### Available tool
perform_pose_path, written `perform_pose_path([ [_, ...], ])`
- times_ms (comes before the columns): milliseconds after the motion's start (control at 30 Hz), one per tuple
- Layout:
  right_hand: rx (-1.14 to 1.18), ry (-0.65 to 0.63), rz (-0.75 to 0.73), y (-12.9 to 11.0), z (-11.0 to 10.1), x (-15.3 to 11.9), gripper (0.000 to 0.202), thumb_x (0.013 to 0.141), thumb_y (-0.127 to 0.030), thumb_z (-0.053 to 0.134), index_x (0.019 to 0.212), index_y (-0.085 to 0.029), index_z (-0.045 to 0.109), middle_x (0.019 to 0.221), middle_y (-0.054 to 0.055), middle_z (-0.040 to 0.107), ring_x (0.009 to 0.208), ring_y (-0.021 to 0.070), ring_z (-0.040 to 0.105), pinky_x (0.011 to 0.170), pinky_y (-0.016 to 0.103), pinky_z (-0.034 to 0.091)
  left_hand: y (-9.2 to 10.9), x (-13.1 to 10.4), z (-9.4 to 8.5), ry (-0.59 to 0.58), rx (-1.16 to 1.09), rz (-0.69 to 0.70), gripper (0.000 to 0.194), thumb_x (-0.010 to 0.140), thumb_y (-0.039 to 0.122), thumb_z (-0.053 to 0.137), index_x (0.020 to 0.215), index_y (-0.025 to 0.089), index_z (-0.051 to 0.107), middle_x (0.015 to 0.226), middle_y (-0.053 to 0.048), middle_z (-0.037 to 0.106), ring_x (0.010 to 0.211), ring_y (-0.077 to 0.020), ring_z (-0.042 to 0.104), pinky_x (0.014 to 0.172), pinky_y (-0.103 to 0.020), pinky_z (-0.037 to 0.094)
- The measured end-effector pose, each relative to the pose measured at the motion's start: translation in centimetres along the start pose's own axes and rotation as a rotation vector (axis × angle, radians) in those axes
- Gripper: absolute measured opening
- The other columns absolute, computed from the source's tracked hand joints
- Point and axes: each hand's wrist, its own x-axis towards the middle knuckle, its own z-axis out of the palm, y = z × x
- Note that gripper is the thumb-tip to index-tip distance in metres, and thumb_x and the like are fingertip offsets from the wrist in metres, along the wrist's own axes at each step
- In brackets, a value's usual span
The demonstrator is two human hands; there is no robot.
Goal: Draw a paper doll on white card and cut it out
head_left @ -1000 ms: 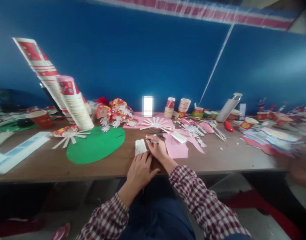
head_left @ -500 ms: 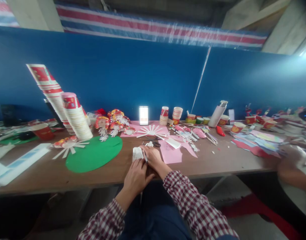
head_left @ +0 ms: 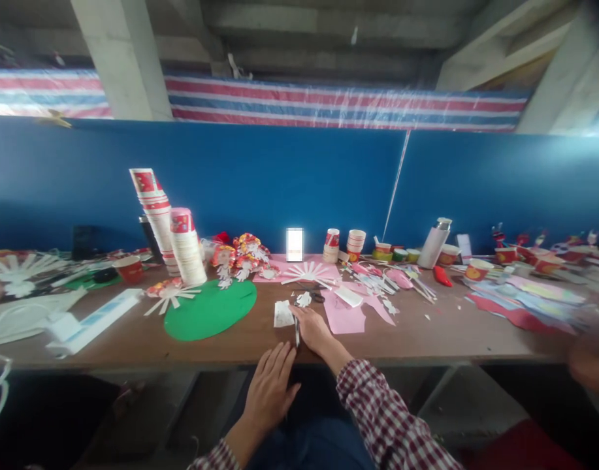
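Note:
My right hand [head_left: 313,329] is closed on a slim pen [head_left: 297,334], its fingers curled at the right side of a small white paper piece [head_left: 282,314]. The paper lies flat on the table, with faint marks on it. Near the table's front edge, my left hand [head_left: 272,378] has its fingers stretched out flat, holding nothing and apart from the paper. Just beyond my right hand are a white paper cutout [head_left: 304,299] and dark-handled scissors [head_left: 317,296].
Left of the paper lies a green oval sheet [head_left: 208,312]; tall paper cup stacks [head_left: 185,251] rise behind it. Pink paper [head_left: 342,316] lies to the right. A thermos [head_left: 434,245] and a glowing phone [head_left: 294,245] stand near the blue partition [head_left: 279,176]. A co-worker's arm [head_left: 590,359] is at far right.
My left hand has drawn back from the paper toward the table edge, uncovering it. My right hand has shifted off the paper to its right side with the pen. The camera view has tilted up.

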Motion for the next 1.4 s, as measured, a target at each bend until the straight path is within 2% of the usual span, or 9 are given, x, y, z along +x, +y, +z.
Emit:
perform_pose_path([
  [133, 0.086, 0.035, 0.016, 0.1, -0.3, -0.3, 0.054, 0.083, -0.004, 0.038, 0.133, -0.021, 0.052, 0.124, 0.006, 0.063, 0.115, 0.0181, 0.057, 0.098, 0.028, 0.041, 0.5, -1.3, -0.8, -0.01, 0.036, -0.001, 0.061, 0.086, 0.03, 0.048, 0.143, 0.014, 0.033, 0.144, -0.009, 0.042, 0.134, -0.0236, 0.035, 0.111, -0.039, 0.024],
  [367, 0.184, 0.124, 0.076, 0.9, -0.3, -0.3, 0.044, 0.086, -0.011, 0.04, 0.125, -0.02, 0.058, 0.111, 0.004, 0.07, 0.095, 0.015, 0.067, 0.084, 0.024, 0.05, 0.5, -1.5, -1.1, -0.03, 0.046, -0.01, 0.06, 0.085, 0.027, 0.049, 0.142, 0.014, 0.035, 0.146, -0.008, 0.041, 0.135, -0.0231, 0.033, 0.112, -0.039, 0.022],
  [500, 0.182, 0.146, 0.058, 1.2, 0.1, -0.5, 0.039, 0.082, -0.003, 0.042, 0.105, -0.019, 0.07, 0.108, 0.006, 0.07, 0.099, 0.0163, 0.065, 0.09, 0.026, 0.047, 0.5, -1.5, -1.3, -0.069, 0.048, -0.009, 0.062, 0.084, 0.026, 0.049, 0.143, 0.013, 0.033, 0.148, -0.008, 0.038, 0.137, -0.0239, 0.03, 0.112, -0.04, 0.022],
  [633, 0.154, 0.172, 0.06, 1.3, 0.3, -0.4, 0.037, 0.08, -0.001, 0.043, 0.1, -0.016, 0.071, 0.104, 0.009, 0.069, 0.099, 0.019, 0.063, 0.091, 0.029, 0.046, 0.6, -1.6, -1.4, -0.097, 0.039, -0.019, 0.063, 0.084, 0.026, 0.049, 0.143, 0.013, 0.032, 0.149, -0.008, 0.036, 0.138, -0.0241, 0.028, 0.112, -0.041, 0.022],
  [767, 0.101, 0.205, 0.078, 1.5, 0.8, -0.2, 0.035, 0.079, -0.001, 0.044, 0.094, -0.015, 0.072, 0.097, 0.012, 0.069, 0.098, 0.0227, 0.061, 0.091, 0.035, 0.045, 0.7, -1.6, -1.3, -0.084, 0.008, -0.032, 0.062, 0.084, 0.026, 0.048, 0.143, 0.014, 0.033, 0.148, -0.007, 0.038, 0.138, -0.0229, 0.029, 0.112, -0.04, 0.023],
  [900, 0.063, 0.242, 0.076, 2.0, 1.3, 0.0, 0.032, 0.079, -0.002, 0.046, 0.088, -0.016, 0.073, 0.106, 0.012, 0.066, 0.106, 0.0233, 0.058, 0.096, 0.037, 0.041, 0.8, -1.6, -1.1, -0.049, -0.006, -0.044, 0.059, 0.085, 0.027, 0.047, 0.141, 0.014, 0.036, 0.146, -0.008, 0.04, 0.137, -0.023, 0.031, 0.112, -0.04, 0.023],
  [1067, 0.041, 0.289, 0.087, 2.1, 1.4, 0.0, 0.026, 0.078, -0.005, 0.051, 0.092, -0.016, 0.07, 0.105, 0.012, 0.066, 0.105, 0.0227, 0.058, 0.094, 0.038, 0.044, 1.0, -1.5, -0.8, 0.021, -0.025, -0.062, 0.056, 0.086, 0.029, 0.047, 0.139, 0.014, 0.039, 0.143, -0.008, 0.045, 0.134, -0.0223, 0.035, 0.112, -0.039, 0.023],
  [1233, 0.007, 0.265, 0.094, 2.1, 0.2, -0.3, 0.025, 0.083, -0.009, 0.051, 0.102, -0.015, 0.067, 0.106, 0.011, 0.066, 0.102, 0.0199, 0.059, 0.093, 0.034, 0.045, 1.0, -1.5, -0.7, 0.028, -0.017, -0.066, 0.057, 0.086, 0.026, 0.048, 0.141, 0.014, 0.037, 0.144, -0.008, 0.044, 0.135, -0.0224, 0.034, 0.112, -0.039, 0.024],
  [1400, -0.115, 0.162, 0.15, 4.3, -2.9, 1.0, 0.024, 0.09, -0.015, 0.049, 0.108, -0.016, 0.064, 0.11, 0.01, 0.065, 0.105, 0.0199, 0.058, 0.095, 0.035, 0.045, 0.7, -1.9, -0.1, 0.001, -0.017, -0.055, 0.06, 0.086, 0.023, 0.047, 0.144, 0.015, 0.032, 0.146, -0.008, 0.04, 0.137, -0.0229, 0.031, 0.113, -0.04, 0.023],
])
